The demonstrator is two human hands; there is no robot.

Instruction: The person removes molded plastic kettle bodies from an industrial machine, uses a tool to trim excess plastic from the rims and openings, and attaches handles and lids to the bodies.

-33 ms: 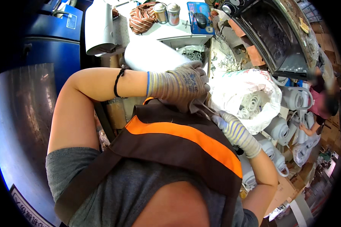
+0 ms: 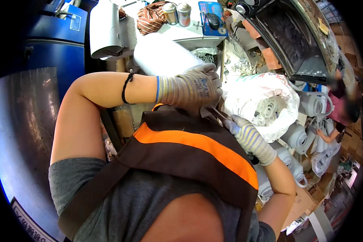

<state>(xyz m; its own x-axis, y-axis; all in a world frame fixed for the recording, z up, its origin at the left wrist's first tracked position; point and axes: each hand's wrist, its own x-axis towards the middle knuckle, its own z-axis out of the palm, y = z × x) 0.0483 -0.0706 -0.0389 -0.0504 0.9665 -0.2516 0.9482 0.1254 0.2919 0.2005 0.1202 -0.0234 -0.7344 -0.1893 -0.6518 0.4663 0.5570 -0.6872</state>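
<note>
The blue cabinet (image 2: 58,56) stands at my left, the biggest thing around me, and the white tabletop (image 2: 187,37) lies ahead. A black oven-like appliance (image 2: 286,42) tilts at the upper right. My dark brown apron (image 2: 161,155), with its orange band, covers my chest, and its upper edge reaches up to my hands. A crumpled white bag (image 2: 244,94) sits just beyond my right hand, and a smooth white cylinder (image 2: 165,56) lies behind my left. Both hands wear striped gloves. My left hand (image 2: 199,86) is closed, fingers curled in, though I can't tell what is inside them; my right hand (image 2: 246,135) grips a dark strip (image 2: 218,114) that runs between the two at the apron's top. Two cans (image 2: 184,15) stand side by side on the tabletop, near a black mouse (image 2: 212,21), and pale rings (image 2: 266,112) fill the bag's mouth
</note>
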